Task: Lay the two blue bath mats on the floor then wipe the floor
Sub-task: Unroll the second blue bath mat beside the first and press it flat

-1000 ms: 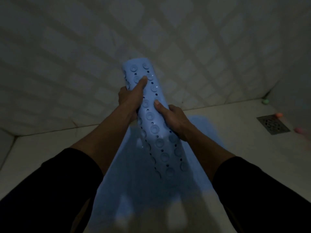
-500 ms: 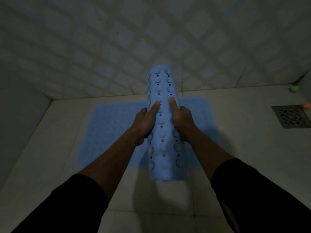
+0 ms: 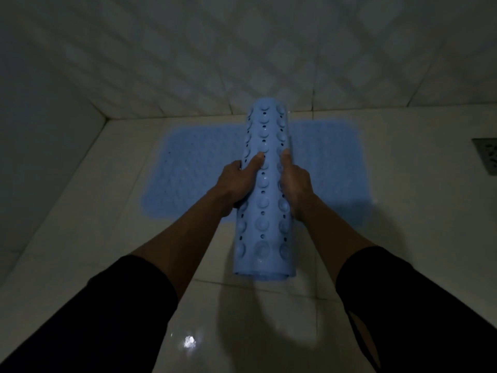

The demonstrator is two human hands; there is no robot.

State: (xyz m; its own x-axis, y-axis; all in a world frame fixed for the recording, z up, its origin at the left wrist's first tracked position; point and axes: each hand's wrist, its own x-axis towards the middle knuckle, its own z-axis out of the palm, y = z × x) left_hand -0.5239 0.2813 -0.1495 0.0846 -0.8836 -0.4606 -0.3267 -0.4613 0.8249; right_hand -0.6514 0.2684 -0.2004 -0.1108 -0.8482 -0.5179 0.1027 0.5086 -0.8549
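One blue bath mat (image 3: pixel 188 170) lies flat on the pale tiled floor against the back wall. A second blue mat (image 3: pixel 265 238), rolled into a tube with its suction cups outward, is held in the air above the flat one, pointing away from me. My left hand (image 3: pixel 236 181) grips the roll's left side, thumb on top. My right hand (image 3: pixel 294 184) grips its right side. The flat mat's middle is hidden behind the roll and my hands.
A tiled wall (image 3: pixel 242 63) rises straight ahead and another wall (image 3: pixel 40 144) closes the left side. A metal floor drain (image 3: pixel 488 160) sits at the right edge. The floor tiles (image 3: pixel 242 332) near me look wet and glossy.
The view tipped down and swung left, so the flat mat now shows whole. The roll went from tilted to pointing straight away, and both hands came level on its sides.
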